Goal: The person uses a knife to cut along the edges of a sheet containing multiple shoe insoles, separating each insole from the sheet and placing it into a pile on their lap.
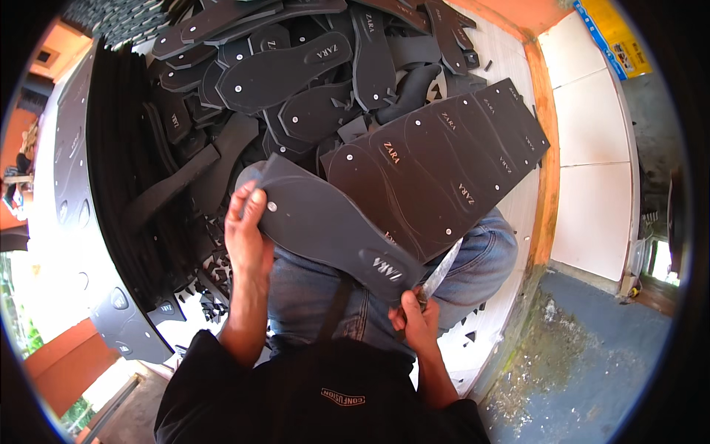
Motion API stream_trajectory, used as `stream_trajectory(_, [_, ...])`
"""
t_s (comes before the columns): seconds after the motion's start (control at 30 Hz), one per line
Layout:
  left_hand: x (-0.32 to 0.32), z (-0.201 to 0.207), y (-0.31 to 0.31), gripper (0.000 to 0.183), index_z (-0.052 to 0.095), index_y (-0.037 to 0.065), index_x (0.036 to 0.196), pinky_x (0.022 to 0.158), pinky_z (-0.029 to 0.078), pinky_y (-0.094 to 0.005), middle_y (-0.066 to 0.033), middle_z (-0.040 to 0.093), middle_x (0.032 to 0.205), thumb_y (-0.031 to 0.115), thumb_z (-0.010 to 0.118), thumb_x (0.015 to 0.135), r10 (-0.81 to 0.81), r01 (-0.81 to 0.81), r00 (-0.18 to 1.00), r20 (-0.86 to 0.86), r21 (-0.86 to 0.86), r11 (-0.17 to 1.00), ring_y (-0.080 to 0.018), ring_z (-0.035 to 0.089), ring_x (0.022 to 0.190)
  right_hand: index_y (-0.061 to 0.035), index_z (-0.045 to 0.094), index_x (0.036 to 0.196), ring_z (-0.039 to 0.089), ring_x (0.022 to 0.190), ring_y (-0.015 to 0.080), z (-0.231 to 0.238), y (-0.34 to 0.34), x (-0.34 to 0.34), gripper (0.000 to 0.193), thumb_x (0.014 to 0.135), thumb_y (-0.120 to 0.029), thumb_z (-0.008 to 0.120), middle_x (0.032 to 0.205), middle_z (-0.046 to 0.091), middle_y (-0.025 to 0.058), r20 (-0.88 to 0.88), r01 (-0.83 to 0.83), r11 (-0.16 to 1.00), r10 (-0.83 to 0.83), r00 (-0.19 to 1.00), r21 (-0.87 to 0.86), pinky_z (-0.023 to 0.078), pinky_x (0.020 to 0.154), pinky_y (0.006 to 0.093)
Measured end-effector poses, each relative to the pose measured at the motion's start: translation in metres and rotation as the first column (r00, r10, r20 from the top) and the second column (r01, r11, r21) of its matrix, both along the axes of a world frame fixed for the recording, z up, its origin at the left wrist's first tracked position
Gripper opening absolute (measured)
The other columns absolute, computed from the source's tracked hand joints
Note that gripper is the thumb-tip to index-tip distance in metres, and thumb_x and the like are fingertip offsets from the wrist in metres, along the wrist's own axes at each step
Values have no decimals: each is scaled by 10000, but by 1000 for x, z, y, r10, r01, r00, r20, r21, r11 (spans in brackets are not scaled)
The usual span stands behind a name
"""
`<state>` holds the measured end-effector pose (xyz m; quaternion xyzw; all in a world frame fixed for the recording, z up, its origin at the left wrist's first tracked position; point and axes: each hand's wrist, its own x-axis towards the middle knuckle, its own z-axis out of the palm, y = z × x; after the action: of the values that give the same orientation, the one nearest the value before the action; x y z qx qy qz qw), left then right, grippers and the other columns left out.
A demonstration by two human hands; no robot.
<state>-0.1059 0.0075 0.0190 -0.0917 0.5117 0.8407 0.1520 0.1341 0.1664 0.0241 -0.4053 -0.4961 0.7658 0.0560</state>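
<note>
My left hand (250,229) pinches the toe end of a black shoe sole (325,218), thumb on top. The sole slants across my lap, its heel toward my right hand (418,318). That hand is closed around a knife (442,271), whose pale blade points up and to the right just past the heel. Its handle is mostly hidden by my fingers. A black sheet printed with sole outlines (436,166) lies under and beyond the sole, resting partly on my right knee.
A heap of cut black soles (285,63) lies ahead. At the left stands a tall stack of black sheets (118,170). Small black offcuts (214,285) are scattered beside my left arm. To the right run an orange ledge (549,148) and white tiles (588,148).
</note>
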Motion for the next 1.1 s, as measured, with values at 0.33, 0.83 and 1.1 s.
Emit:
stream_trajectory(0.33, [20, 9, 10, 271, 634, 21, 899, 595, 520, -223, -51, 660, 798, 254, 719, 789, -580, 590, 734, 353, 94, 802, -103, 633, 663, -37, 560, 899, 599, 534, 265, 4, 15, -12, 181, 847, -193, 636, 584, 564, 110, 313, -468, 617, 349, 883, 633, 450, 493, 316])
stream_trajectory(0.83, [38, 33, 27, 337, 664, -19, 925, 611, 507, -235, -55, 668, 782, 306, 666, 839, -733, 782, 611, 297, -82, 618, -100, 624, 680, -51, 588, 846, 590, 604, 377, 1, 27, -16, 151, 697, -29, 607, 633, 582, 182, 413, -572, 504, 400, 818, 647, 462, 535, 411])
stream_trajectory(1.1, [48, 46, 41, 310, 656, -19, 948, 627, 502, -235, -48, 663, 802, 274, 665, 845, -780, 823, 543, 311, -13, 568, -99, 617, 710, 0, 613, 905, 551, 494, 155, -2, 54, -106, 147, 791, -85, 648, 635, 598, 81, 55, -392, 671, 465, 884, 629, 425, 477, 287])
